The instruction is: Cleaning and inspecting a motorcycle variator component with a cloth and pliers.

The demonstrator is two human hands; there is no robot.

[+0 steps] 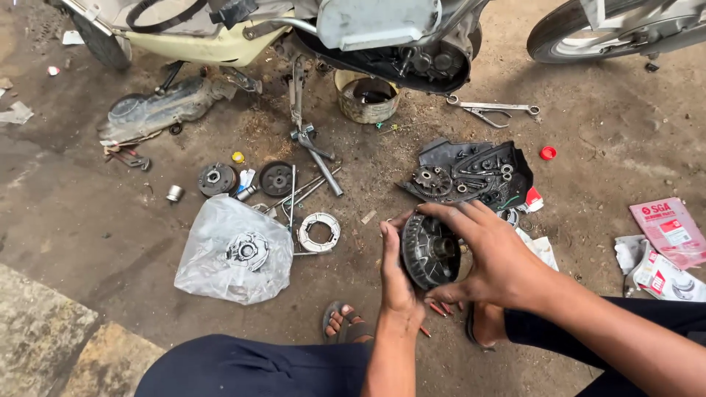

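A round dark metal clutch drum with ribbed rim is held upright above the dirt ground. My left hand grips its left rim from behind. My right hand wraps over its top and right side, fingers spread across the rim. Both hands are closed on the same part. Below them are my knees in dark trousers and my sandalled feet.
A black plastic cover holding small gears and rollers lies just beyond the hands. A clear bag with a metal part, brake shoes, discs, rods, a tin bucket, pliers and a scooter surround it. Packets lie right.
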